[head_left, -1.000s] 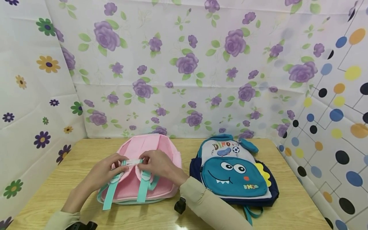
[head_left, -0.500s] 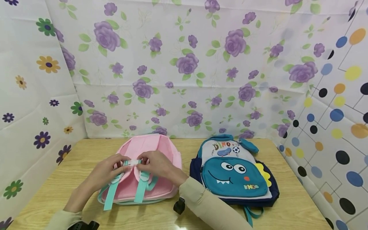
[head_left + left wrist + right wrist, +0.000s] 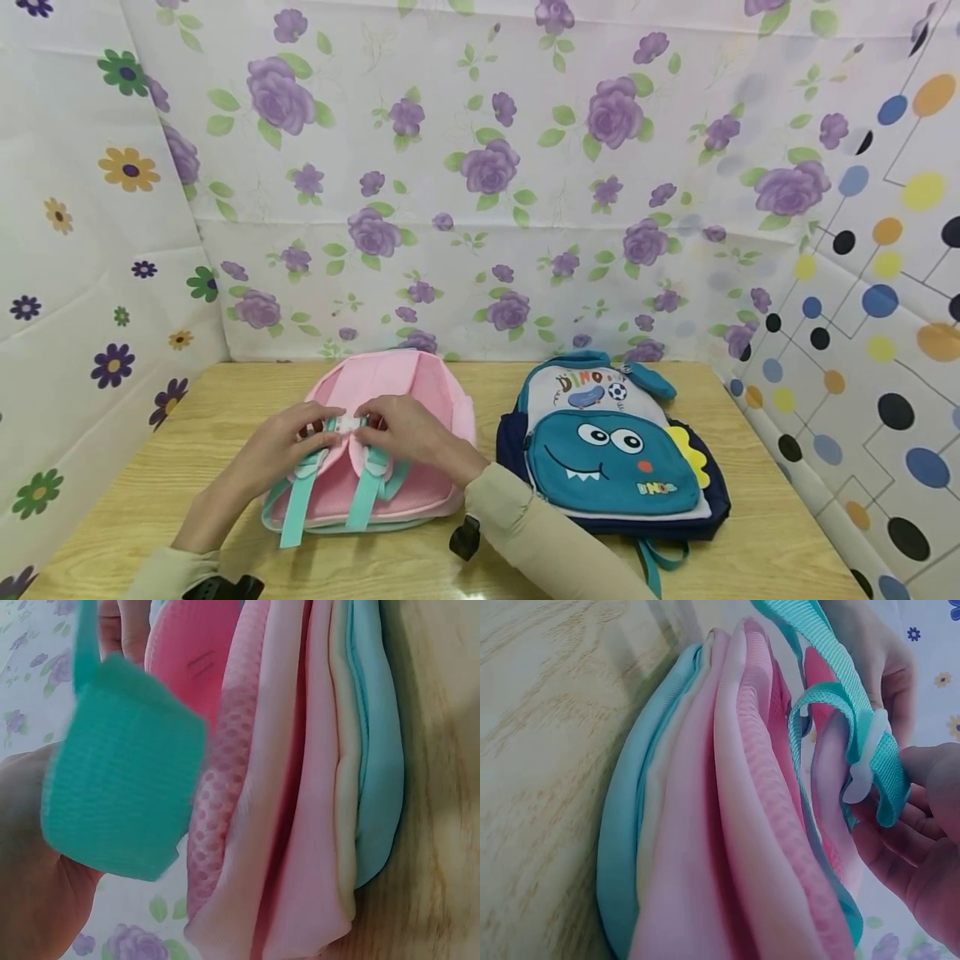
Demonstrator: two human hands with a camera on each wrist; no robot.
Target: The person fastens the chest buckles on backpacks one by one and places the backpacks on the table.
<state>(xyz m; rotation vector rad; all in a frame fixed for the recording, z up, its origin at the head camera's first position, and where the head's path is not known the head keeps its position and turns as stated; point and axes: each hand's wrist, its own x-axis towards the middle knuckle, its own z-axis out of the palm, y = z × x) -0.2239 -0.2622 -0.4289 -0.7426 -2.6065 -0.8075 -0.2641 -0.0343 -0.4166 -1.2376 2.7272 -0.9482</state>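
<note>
A pink backpack with teal webbing lies straps-up on the table. Between the hands, over its back panel, is a white plastic strap buckle. My left hand pinches the buckle's left end between thumb and fingers, and my right hand pinches the right end. The shoulder straps are drawn together below it, with loose teal strap ends hanging toward me. In the left wrist view a teal webbing loop hides the fingertips. A white strap adjuster shows beside my fingers in the right wrist view.
To the right lies a blue and white dinosaur backpack, front up, its teal strap trailing toward the near edge. Both bags rest on a wooden table. Flowered cloth closes off the back.
My hands have come slightly closer together, and less of the white buckle shows between them. The loose strap ends have shifted slightly. The dinosaur backpack has stayed put.
</note>
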